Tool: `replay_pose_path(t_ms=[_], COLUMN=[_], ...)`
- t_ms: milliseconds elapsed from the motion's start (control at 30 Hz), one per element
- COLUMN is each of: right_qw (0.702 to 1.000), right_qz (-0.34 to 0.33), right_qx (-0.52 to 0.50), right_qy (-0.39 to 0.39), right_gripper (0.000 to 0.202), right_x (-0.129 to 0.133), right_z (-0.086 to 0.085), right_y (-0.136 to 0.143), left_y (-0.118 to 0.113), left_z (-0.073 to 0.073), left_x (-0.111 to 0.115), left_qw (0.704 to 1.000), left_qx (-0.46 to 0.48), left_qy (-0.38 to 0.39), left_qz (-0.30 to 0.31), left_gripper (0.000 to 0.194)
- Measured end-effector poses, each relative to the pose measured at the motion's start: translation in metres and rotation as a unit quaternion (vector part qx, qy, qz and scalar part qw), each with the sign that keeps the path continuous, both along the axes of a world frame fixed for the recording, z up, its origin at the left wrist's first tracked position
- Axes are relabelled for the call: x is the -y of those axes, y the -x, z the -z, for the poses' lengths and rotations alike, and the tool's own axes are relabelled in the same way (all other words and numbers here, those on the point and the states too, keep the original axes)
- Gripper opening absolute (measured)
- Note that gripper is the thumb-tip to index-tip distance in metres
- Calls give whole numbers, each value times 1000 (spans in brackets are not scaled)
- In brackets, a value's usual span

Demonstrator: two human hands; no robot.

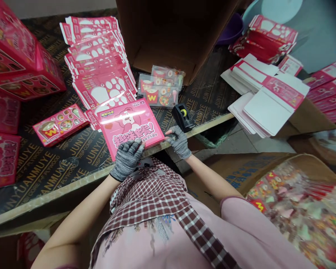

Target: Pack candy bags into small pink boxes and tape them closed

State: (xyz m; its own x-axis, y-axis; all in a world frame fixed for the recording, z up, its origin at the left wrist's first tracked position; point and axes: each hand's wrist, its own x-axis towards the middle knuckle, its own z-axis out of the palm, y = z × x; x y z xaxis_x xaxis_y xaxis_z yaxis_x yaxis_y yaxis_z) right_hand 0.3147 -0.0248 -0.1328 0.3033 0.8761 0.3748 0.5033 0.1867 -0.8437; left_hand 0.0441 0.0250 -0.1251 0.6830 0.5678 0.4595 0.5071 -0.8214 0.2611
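Observation:
A flat pink box with a cartoon bear [130, 125] lies at the table's front edge. My left hand [128, 157], in a grey striped glove, is closed on its lower left edge, fingers on top. At the box's right corner, my right hand [178, 142], gloved the same way, pinches the edge between thumb and fingers. Behind the box spreads a stack of flat pink cartons [99, 67]. Clear packs of toy food pieces [159, 91] lie beyond it, and a black tape dispenser [182, 117] stands to the right.
A small closed pink box [60, 125] lies at the left, near piled large pink boxes [22, 56]. A brown carton [170, 33] stands at the back. White-backed cartons [271, 101] overhang at the right. An open carton of bagged pieces [299, 209] sits low at the right.

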Motion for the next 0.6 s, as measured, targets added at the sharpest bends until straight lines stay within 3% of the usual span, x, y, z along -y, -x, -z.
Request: replay_pose_path(t_ms=[133,300,433,533,600], right_qw=[999,979,952,934,921], right_qz=[-20,-86,-151,-190,-220], right_qx=[-3,156,234,270,297], right_qy=[-26,-100,-127,-136,-123], right_gripper=[26,16,18,23,25], right_x=[2,1,-10,-9,0], right_z=[6,7,12,19,23], right_y=[2,-11,-20,-11,-2], left_y=[2,-9,-38,-51,-51], left_z=[1,-8,-14,-10,-4], left_x=[1,4,7,6,5], left_qw=[993,984,983,986,984], left_qx=[2,-30,-65,-93,-80], left_qy=[-114,-175,-167,-138,-161], left_qz=[29,19,-23,-4,13], left_gripper=[43,28,25,25,22])
